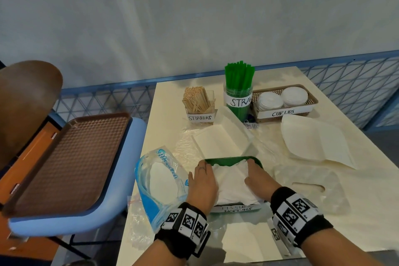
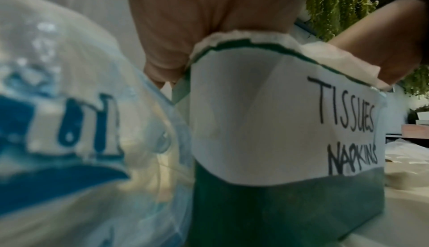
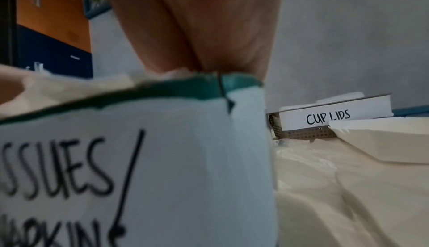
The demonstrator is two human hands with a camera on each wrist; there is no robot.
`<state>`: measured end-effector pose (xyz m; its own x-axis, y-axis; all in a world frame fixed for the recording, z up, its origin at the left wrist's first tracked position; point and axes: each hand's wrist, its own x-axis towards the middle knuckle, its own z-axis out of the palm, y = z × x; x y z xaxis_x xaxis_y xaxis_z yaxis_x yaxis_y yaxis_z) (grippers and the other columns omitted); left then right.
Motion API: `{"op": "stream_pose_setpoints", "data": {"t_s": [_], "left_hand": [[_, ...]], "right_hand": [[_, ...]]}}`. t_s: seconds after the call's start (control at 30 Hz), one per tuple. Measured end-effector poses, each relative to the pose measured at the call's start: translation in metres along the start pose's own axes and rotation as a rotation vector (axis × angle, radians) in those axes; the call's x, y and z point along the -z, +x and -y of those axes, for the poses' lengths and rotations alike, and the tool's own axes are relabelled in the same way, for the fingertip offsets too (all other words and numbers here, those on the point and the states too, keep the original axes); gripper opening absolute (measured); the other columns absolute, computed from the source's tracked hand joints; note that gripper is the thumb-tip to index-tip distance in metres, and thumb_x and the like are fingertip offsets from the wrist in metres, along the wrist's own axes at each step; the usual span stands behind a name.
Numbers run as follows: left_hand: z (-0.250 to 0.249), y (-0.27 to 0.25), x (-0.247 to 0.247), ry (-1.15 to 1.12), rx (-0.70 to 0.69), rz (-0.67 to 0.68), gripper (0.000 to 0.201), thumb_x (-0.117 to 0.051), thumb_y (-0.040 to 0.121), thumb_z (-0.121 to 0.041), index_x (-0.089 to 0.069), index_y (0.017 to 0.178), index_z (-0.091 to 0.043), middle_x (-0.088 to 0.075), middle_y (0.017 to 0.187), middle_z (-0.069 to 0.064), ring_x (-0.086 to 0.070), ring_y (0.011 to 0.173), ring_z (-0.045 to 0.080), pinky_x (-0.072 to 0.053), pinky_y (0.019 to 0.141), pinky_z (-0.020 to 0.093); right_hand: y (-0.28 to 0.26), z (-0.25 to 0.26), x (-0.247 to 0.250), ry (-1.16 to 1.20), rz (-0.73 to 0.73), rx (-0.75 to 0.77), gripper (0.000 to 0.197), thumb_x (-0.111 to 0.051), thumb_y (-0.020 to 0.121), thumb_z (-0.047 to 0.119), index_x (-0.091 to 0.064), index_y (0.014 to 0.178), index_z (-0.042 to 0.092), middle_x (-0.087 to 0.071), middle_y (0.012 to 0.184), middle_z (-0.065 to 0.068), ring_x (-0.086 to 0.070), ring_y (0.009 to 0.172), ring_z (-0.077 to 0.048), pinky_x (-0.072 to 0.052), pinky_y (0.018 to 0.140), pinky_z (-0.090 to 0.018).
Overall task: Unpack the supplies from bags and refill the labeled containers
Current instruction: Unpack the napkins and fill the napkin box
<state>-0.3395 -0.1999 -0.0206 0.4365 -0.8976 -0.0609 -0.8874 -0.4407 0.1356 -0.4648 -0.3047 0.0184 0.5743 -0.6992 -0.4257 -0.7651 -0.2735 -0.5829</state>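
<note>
Spanning most of the head view, the cream tabletop (image 1: 164,101) carries all the supplies. A brown tray (image 1: 71,162) rests on a blue chair (image 1: 127,183) to its left.

Task progress, judged from the layout: the cup lids basket (image 1: 311,101), the straws cup (image 1: 238,98) and the stirrers holder (image 1: 199,112) at the far edge all appear filled. A stack of white napkins (image 1: 315,142) at the right and a second stack (image 1: 220,140) on clear wrap near the centre remain outside any container. A blue-printed plastic bag (image 1: 159,181) lies at the left, just beside the green container (image 1: 228,159); whether it is emptied cannot be told. The step in hand is refilling that container, labelled for tissues and napkins, at the near edge.

White tissues (image 1: 233,181) sit in the container, rising to its rim.

Hand pose: the left hand (image 1: 203,183) lies palm down on the left side of the tissues, fingers extended and released. The right hand (image 1: 257,177) presses the right side likewise, fingers flat, grasping nothing. Both wrists are low, close to the tabletop.
</note>
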Motion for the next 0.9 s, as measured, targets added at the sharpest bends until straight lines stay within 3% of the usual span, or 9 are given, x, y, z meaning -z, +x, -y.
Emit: {"op": "stream_pose_setpoints", "data": {"t_s": [0.1, 0.23, 0.3, 0.37, 0.5, 0.6, 0.77, 0.83, 0.9], "left_hand": [[0.004, 0.001, 0.011, -0.054, -0.043, -0.109, 0.066, -0.084, 0.047, -0.010, -0.054, 0.105, -0.012, -0.066, 0.097, 0.004, -0.067, 0.077, 0.015, -0.058, 0.068, 0.033], [0.005, -0.004, 0.038, -0.194, -0.167, -0.238, 0.053, -0.077, 0.067, -0.010, -0.053, 0.114, -0.013, -0.058, 0.117, 0.010, -0.059, 0.102, 0.026, -0.054, 0.082, 0.040], [0.002, -0.007, 0.058, -0.231, -0.284, -0.089, 0.042, -0.067, 0.081, -0.017, -0.053, 0.121, -0.017, -0.048, 0.129, 0.006, -0.054, 0.109, 0.024, -0.045, 0.090, 0.034], [0.002, -0.006, 0.067, -0.106, -0.379, 0.022, 0.047, -0.065, 0.084, -0.026, -0.048, 0.127, -0.021, -0.041, 0.136, 0.001, -0.045, 0.119, 0.021, -0.036, 0.097, 0.033], [0.001, 0.002, 0.065, 0.084, -0.317, 0.227, 0.057, -0.071, 0.078, -0.024, -0.045, 0.128, -0.018, -0.038, 0.135, 0.005, -0.037, 0.125, 0.025, -0.032, 0.101, 0.038], [-0.002, 0.001, 0.056, 0.215, -0.292, 0.227, 0.054, -0.070, 0.077, -0.018, -0.043, 0.124, -0.013, -0.038, 0.132, 0.009, -0.036, 0.123, 0.029, -0.030, 0.100, 0.041], [-0.006, -0.002, 0.047, 0.314, -0.257, 0.196, 0.043, -0.066, 0.082, -0.019, -0.050, 0.120, -0.008, -0.036, 0.136, 0.014, -0.033, 0.125, 0.032, -0.022, 0.106, 0.045], [-0.007, 0.000, 0.051, 0.310, -0.252, 0.173, 0.034, -0.062, 0.085, -0.021, -0.056, 0.115, -0.008, -0.039, 0.135, 0.013, -0.035, 0.124, 0.031, -0.022, 0.107, 0.043], [-0.009, 0.003, 0.054, 0.316, -0.246, 0.163, 0.026, -0.054, 0.087, -0.006, -0.058, 0.113, -0.006, -0.040, 0.135, 0.015, -0.041, 0.120, 0.030, -0.024, 0.106, 0.040]], "right_hand": [[-0.004, -0.005, -0.003, 0.031, -0.163, 0.099, 0.050, -0.048, 0.091, 0.004, -0.029, 0.137, 0.010, -0.046, 0.128, -0.011, -0.049, 0.096, -0.016, -0.031, 0.067, -0.010], [-0.018, -0.004, 0.006, -0.009, -0.440, 0.377, 0.052, -0.063, 0.083, 0.008, -0.044, 0.130, 0.017, -0.036, 0.138, -0.004, -0.041, 0.124, -0.019, -0.029, 0.096, -0.015], [-0.026, 0.003, 0.016, -0.091, -0.408, 0.457, 0.046, -0.069, 0.079, 0.014, -0.052, 0.121, 0.023, -0.042, 0.129, 0.001, -0.045, 0.115, -0.018, -0.033, 0.091, -0.018], [-0.031, 0.010, 0.018, -0.219, -0.201, 0.448, 0.043, -0.071, 0.079, 0.022, -0.053, 0.118, 0.028, -0.041, 0.121, 0.005, -0.046, 0.110, -0.015, -0.036, 0.086, -0.019], [-0.027, 0.011, 0.007, -0.428, 0.000, 0.347, 0.037, -0.065, 0.081, 0.012, -0.054, 0.113, 0.027, -0.039, 0.113, 0.003, -0.042, 0.101, -0.017, -0.035, 0.079, -0.023], [-0.022, 0.006, 0.005, -0.442, 0.000, 0.286, 0.032, -0.058, 0.081, 0.000, -0.056, 0.106, 0.020, -0.033, 0.101, 0.003, -0.035, 0.091, -0.016, -0.029, 0.072, -0.022], [-0.015, 0.004, 0.001, -0.446, 0.046, 0.181, 0.026, -0.052, 0.082, -0.005, -0.047, 0.080, 0.021, -0.039, 0.112, -0.007, -0.040, 0.094, -0.017, -0.035, 0.075, -0.019], [-0.012, 0.003, 0.001, -0.433, -0.010, 0.165, 0.027, -0.050, 0.079, -0.006, -0.041, 0.091, 0.017, -0.043, 0.112, -0.013, -0.046, 0.085, -0.019, -0.042, 0.072, -0.025], [-0.011, 0.004, -0.001, -0.434, -0.070, 0.126, 0.035, -0.046, 0.080, -0.008, -0.040, 0.106, 0.014, -0.042, 0.116, -0.016, -0.044, 0.079, -0.021, -0.042, 0.070, -0.028]]}}
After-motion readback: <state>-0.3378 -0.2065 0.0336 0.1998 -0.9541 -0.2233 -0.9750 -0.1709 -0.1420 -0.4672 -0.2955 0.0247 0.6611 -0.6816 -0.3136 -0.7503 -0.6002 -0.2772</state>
